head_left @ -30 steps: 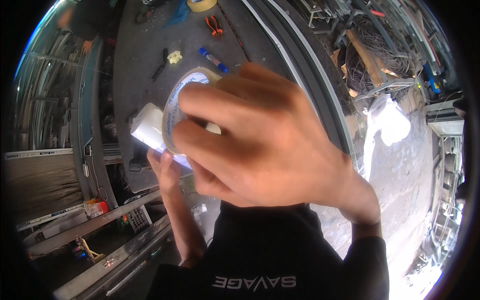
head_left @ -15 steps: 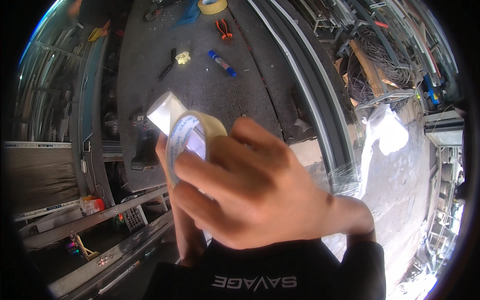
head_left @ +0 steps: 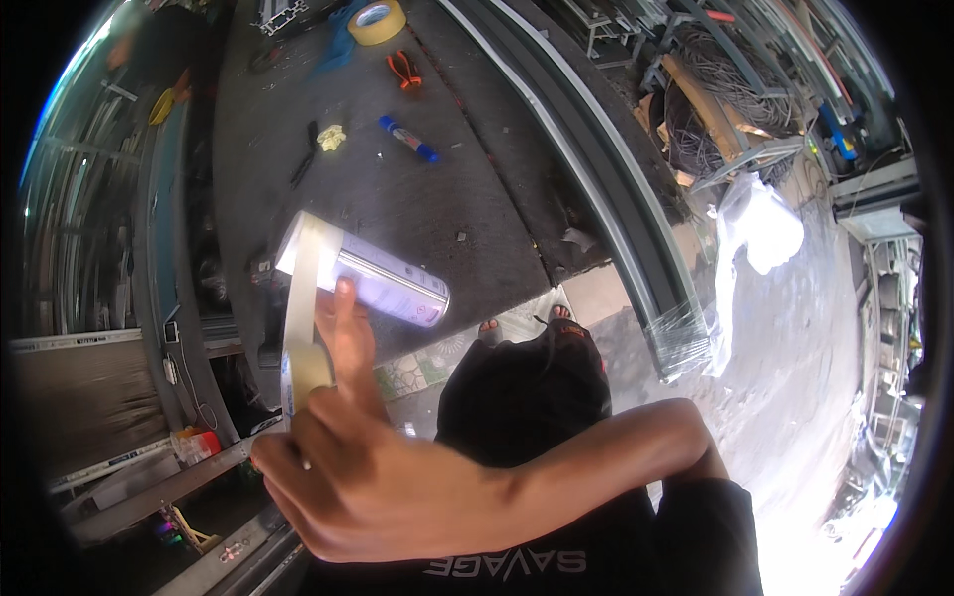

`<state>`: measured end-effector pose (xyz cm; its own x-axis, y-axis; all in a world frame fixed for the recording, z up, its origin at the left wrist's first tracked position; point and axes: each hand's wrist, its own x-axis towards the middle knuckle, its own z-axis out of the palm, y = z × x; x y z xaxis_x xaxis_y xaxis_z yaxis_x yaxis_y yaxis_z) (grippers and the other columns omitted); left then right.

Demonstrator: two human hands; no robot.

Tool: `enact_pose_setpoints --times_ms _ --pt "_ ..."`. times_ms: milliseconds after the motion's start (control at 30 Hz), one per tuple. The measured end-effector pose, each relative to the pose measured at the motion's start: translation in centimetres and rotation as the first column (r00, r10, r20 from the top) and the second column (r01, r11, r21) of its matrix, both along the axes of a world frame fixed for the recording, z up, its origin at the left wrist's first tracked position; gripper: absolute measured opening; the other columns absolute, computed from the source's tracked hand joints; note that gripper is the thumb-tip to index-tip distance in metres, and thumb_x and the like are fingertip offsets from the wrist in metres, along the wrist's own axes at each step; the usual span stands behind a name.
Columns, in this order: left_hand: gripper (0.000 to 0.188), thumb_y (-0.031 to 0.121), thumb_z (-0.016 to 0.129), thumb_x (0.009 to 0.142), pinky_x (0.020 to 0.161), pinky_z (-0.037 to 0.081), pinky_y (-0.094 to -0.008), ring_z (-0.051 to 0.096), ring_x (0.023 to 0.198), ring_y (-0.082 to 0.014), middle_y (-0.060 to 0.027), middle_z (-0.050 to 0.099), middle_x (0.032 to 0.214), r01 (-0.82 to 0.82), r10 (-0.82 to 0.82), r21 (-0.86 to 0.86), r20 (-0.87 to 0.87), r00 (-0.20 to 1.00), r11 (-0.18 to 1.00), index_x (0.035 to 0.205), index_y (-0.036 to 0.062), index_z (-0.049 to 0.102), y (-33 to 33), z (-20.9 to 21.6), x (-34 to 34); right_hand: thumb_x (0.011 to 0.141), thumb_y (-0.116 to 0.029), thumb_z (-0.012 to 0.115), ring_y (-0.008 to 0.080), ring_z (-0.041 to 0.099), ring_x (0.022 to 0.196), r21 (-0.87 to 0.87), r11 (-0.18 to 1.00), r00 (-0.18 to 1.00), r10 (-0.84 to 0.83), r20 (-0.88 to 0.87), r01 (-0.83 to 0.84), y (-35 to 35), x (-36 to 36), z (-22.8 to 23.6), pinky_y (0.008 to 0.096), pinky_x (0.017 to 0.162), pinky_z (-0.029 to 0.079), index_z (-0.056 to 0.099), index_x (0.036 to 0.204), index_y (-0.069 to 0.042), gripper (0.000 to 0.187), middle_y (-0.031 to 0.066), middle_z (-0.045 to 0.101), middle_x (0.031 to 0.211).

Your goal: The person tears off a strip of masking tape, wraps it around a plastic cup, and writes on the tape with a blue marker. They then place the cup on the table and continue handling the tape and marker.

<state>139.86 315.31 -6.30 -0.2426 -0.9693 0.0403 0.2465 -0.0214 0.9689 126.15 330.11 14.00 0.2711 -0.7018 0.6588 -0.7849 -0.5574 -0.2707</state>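
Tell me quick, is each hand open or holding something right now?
Left hand: closed, holding the white cylinder.
Right hand: closed, holding the tape roll, its strip running up to the cylinder.

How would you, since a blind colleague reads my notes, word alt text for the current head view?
A left hand holds a white cylinder; the right hand holds a tape roll, its strip running to near the cylinder's left end. Farther off, a blue marker, orange pliers and another roll lie on a dark table.
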Motion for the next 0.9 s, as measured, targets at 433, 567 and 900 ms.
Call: enact_pose_setpoints --times_ms 433,567,900 --pt "0.088 0.052 0.081 0.085 0.124 0.029 -0.0718 0.047 0.144 -0.0448 -0.0157 0.051 0.144 0.36 -0.378 -0.116 -0.3 0.876 0.926 0.152 0.0106 0.043 -1.5 -0.5 -1.3 0.077 -0.027 0.073 0.0172 0.051 0.097 -0.106 0.987 0.978 -0.099 0.185 0.12 3.2 2.0 -0.4 0.038 0.081 0.046 0.07 0.08 -0.01 0.017 0.0002 0.052 0.111" --pt "0.079 0.052 0.085 0.084 0.124 0.031 -0.0699 0.052 0.137 -0.0379 -0.014 0.052 0.136 0.325 -0.334 -0.09 -0.365 0.869 0.942 0.142 0.0145 0.047 -2.1 0.8 -1.1 0.079 -0.016 0.082 0.0162 0.062 0.08 -0.017 0.986 0.877 -0.139 0.46 0.165 5.8 -2.7 -2.0 0.0301 0.066 0.055 0.071 0.083 -0.01 0.013 0.0088 0.06 0.106" --pt "0.04 0.013 0.084 0.088 0.123 0.036 -0.0631 0.063 0.124 -0.0339 -0.0167 0.067 0.116 0.309 -0.227 -0.649 0.21 0.951 0.695 0.118 0.0146 0.057 -0.5 6.2 0.6 0.089 -0.013 0.076 0.0208 0.064 0.088 0.431 0.775 0.32 -0.599 0.734 0.462 11.9 -12.9 -4.4 0.0325 0.081 0.054 0.042 0.133 -0.004 0.056 0.0247 0.057 0.123"
